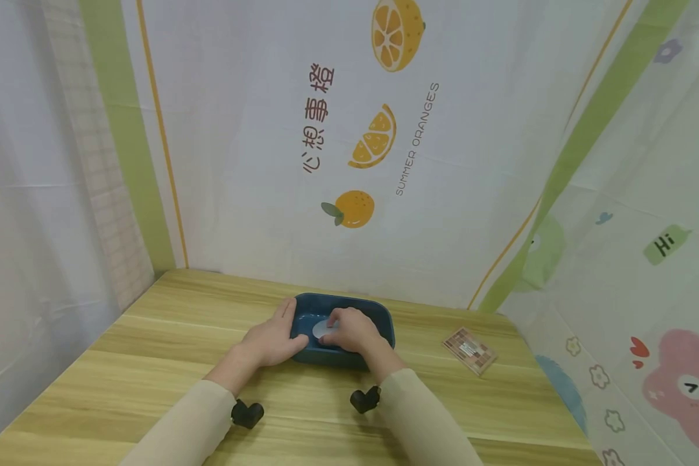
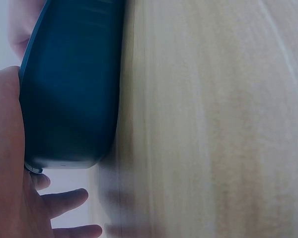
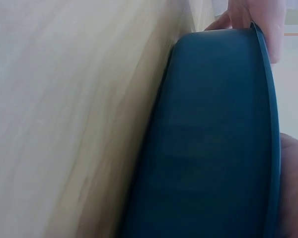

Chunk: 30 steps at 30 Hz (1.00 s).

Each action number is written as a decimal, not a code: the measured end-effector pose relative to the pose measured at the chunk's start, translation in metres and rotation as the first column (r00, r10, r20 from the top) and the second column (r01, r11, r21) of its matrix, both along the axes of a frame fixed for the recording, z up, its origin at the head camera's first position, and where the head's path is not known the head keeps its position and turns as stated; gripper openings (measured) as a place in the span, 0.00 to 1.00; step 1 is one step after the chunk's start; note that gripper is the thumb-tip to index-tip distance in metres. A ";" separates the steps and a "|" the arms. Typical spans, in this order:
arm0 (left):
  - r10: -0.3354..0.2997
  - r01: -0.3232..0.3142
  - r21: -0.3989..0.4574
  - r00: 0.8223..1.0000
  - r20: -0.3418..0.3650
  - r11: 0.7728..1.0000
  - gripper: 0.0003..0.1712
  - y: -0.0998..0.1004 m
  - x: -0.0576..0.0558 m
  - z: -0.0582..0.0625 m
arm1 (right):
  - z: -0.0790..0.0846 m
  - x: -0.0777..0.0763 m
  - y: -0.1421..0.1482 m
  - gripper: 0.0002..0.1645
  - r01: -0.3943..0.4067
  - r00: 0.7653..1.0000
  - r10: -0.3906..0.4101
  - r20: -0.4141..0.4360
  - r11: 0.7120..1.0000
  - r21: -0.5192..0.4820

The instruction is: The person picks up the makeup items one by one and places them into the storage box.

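Observation:
A dark blue rectangular basin (image 1: 332, 358) with rounded corners stands on the wooden table. My left hand (image 1: 275, 340) rests against its left end, fingers straight along the outer wall and thumb over the front rim. The left wrist view shows the spread fingers (image 2: 64, 201) beyond the basin's corner. Inside the basin, my right hand (image 1: 352, 329) pinches a flat, white, round piece (image 1: 320, 331) between curled fingers and thumb; part of it is hidden by the hand. In the right wrist view the basin's wall (image 3: 208, 129) blocks sight of that piece.
A flat palette-like card (image 1: 470, 351) with brown and pink squares lies on the table (image 1: 169, 362) to the right. Behind the basin hangs a white curtain (image 1: 256, 220) printed with oranges; another printed cloth (image 1: 594, 285) borders the right side.

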<state>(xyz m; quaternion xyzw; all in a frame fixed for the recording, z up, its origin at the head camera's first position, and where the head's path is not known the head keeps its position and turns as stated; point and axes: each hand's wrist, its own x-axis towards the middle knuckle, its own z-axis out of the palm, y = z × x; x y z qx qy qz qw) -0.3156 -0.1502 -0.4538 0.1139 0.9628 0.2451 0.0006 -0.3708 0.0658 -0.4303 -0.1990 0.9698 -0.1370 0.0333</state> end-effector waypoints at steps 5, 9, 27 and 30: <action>0.000 0.000 -0.002 1.000 0.002 1.000 0.58 0.001 -0.001 0.000 | -0.008 -0.008 -0.005 0.26 0.027 1.000 -0.027 0.016 0.999 0.022; 0.002 -0.002 -0.007 1.000 0.006 1.000 0.59 0.001 -0.001 0.000 | -0.008 -0.008 -0.009 0.26 0.034 0.999 -0.034 0.016 0.999 0.029; 0.001 -0.001 -0.011 1.000 0.001 1.000 0.59 -0.001 -0.001 0.001 | -0.003 -0.001 -0.009 0.17 -0.023 0.999 0.023 0.026 0.999 -0.025; 0.000 0.000 -0.009 1.000 -0.001 1.000 0.59 0.000 0.000 0.001 | -0.004 -0.001 -0.008 0.18 -0.030 1.000 0.030 0.010 0.999 -0.017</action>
